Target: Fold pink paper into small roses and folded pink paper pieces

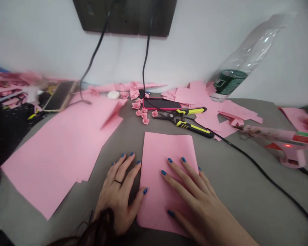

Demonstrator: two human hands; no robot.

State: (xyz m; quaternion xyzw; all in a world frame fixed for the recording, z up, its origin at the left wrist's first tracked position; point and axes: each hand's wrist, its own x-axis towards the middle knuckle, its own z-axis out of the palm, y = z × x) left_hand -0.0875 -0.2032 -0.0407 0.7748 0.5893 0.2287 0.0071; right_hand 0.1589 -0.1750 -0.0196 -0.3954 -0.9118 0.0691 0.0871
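Note:
A folded pink sheet of paper [164, 160] lies on the grey table [233, 184] right in front of me. My right hand [195, 198] rests flat on top of it, fingers stretched out and spread. My left hand [120, 191] lies flat on the table beside the sheet's left edge, its thumb touching that edge, a ring on one finger. Both hands have blue nails and hold nothing.
Large pink sheets [61, 147] cover the left. Behind lie small paper roses [141, 111], a pink-cased phone [161, 103], yellow-handled pliers [190, 121], pink scraps [218, 112] and a tilted plastic bottle [241, 65]. A glue gun [282, 140] with its black cord [259, 167] sits right. Another phone [59, 95] lies far left.

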